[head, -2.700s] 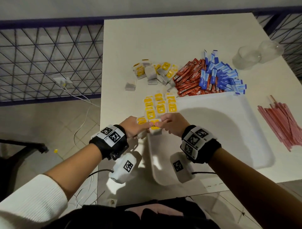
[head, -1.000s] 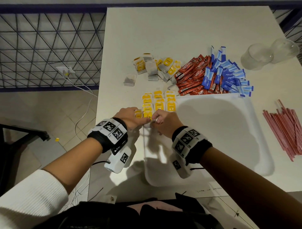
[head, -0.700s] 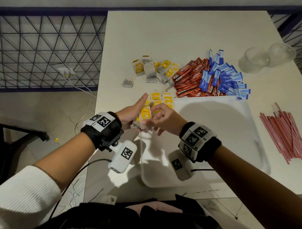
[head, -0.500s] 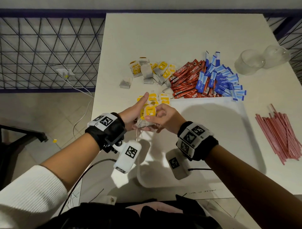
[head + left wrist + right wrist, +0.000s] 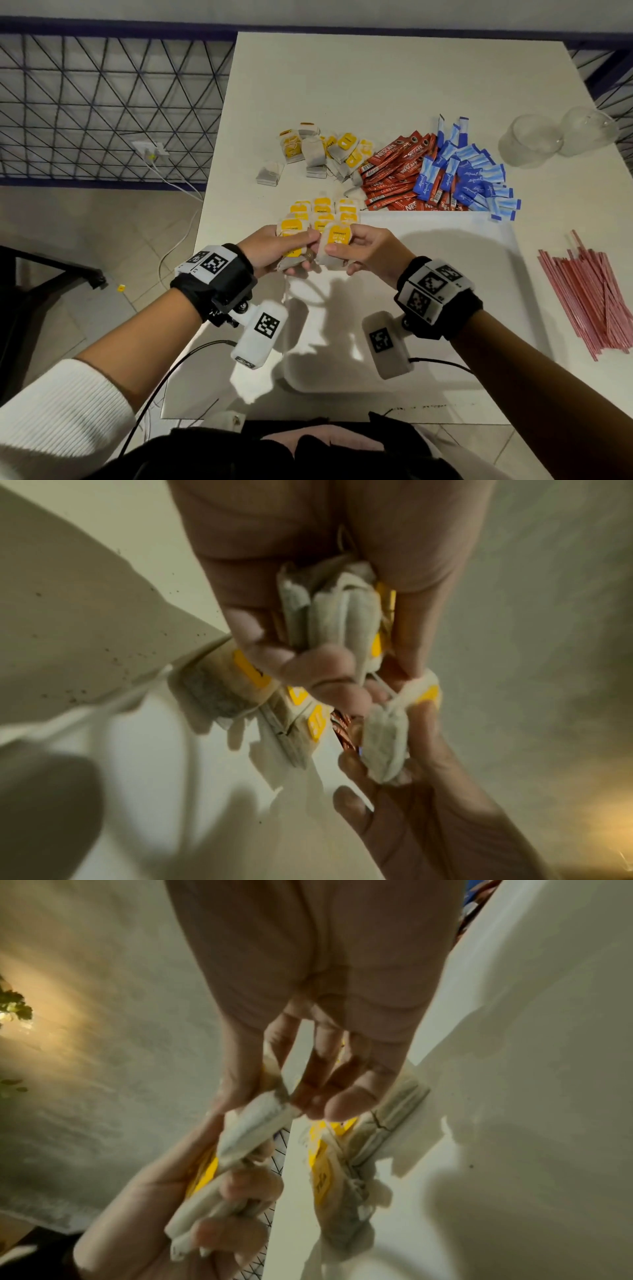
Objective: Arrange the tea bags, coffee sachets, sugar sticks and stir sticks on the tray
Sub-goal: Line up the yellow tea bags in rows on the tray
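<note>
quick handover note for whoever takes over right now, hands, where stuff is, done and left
Left hand grips a small bunch of tea bags; right hand pinches one tea bag beside it, above the tray.
Done: a few rows of tea bags at the tray's far-left corner.
Left: loose tea bags, coffee sachets, sugar sticks and stir sticks, all on the table.

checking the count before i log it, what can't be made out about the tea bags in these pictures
- Number of tea bags in the left hand: head view, fingers cover the bunch; left wrist view, blurred.
- Print on the tea bag in the right hand: too small.
- Rows of tea bags on the tray: near ones hidden behind both hands.
</note>
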`<state>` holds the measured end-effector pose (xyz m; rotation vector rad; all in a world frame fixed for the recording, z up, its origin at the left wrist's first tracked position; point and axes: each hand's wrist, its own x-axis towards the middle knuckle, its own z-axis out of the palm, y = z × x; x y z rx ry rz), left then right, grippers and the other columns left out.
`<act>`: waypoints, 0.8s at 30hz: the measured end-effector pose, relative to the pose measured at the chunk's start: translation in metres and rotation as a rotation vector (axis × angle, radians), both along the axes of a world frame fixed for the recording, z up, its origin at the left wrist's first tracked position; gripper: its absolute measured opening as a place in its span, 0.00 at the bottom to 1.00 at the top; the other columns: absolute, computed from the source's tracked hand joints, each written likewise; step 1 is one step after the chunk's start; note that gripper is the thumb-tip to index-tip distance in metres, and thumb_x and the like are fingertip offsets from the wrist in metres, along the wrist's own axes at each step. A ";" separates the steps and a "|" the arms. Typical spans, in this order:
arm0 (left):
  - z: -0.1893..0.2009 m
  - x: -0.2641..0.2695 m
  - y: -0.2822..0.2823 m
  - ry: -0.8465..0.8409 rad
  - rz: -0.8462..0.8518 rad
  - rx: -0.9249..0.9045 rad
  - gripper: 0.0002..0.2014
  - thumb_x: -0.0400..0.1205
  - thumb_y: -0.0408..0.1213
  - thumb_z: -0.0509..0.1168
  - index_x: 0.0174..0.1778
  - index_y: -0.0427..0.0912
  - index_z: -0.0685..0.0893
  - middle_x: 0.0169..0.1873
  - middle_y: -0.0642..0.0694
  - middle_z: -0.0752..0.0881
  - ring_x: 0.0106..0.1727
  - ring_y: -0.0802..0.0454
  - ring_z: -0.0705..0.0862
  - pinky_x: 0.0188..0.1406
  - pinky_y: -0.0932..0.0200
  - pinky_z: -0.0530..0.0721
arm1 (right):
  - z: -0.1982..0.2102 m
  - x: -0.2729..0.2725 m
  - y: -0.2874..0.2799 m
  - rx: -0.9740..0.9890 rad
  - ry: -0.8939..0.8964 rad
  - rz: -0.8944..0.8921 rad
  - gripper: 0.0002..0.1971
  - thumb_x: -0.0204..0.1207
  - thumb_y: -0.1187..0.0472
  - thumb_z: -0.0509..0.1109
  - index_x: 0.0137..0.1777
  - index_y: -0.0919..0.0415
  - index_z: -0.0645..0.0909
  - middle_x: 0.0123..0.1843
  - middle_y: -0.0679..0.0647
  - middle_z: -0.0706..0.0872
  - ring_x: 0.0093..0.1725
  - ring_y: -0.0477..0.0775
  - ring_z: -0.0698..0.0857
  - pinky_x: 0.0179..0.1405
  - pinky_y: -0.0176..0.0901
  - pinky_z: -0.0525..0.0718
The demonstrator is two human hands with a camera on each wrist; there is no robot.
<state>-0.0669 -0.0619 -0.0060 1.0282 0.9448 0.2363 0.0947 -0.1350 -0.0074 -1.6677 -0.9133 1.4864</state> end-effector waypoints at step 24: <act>-0.015 -0.007 -0.028 0.304 -0.286 0.219 0.11 0.84 0.41 0.61 0.39 0.43 0.83 0.23 0.56 0.83 0.19 0.63 0.75 0.15 0.72 0.68 | -0.015 -0.009 0.001 0.046 -0.031 -0.116 0.20 0.71 0.66 0.75 0.62 0.69 0.77 0.36 0.62 0.83 0.19 0.44 0.79 0.22 0.34 0.82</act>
